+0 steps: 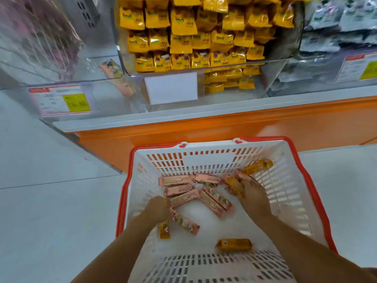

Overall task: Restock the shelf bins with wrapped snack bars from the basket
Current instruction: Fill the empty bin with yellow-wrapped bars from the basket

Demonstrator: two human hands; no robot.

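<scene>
A white basket with a red rim [312,190] stands on the floor below me and holds several pink snack bars [177,180] and a few orange snack bars [234,244]. My left hand [156,209] reaches into the basket's left side and grips a pink bar [187,224] and an orange bar [164,230], which stick out beneath it. My right hand [255,198] is at the right side, its fingers curled on an orange bar [234,185]. Above, a clear shelf bin [98,94] contains a single pink bar [115,75].
The middle bin [265,66] is packed with yellow packets [183,37], and the right bin holds grey packets [336,27]. A blank white label holder [171,87] and price tags [61,100] front the bins. An orange shelf base [224,127] runs behind the basket. Grey floor lies left.
</scene>
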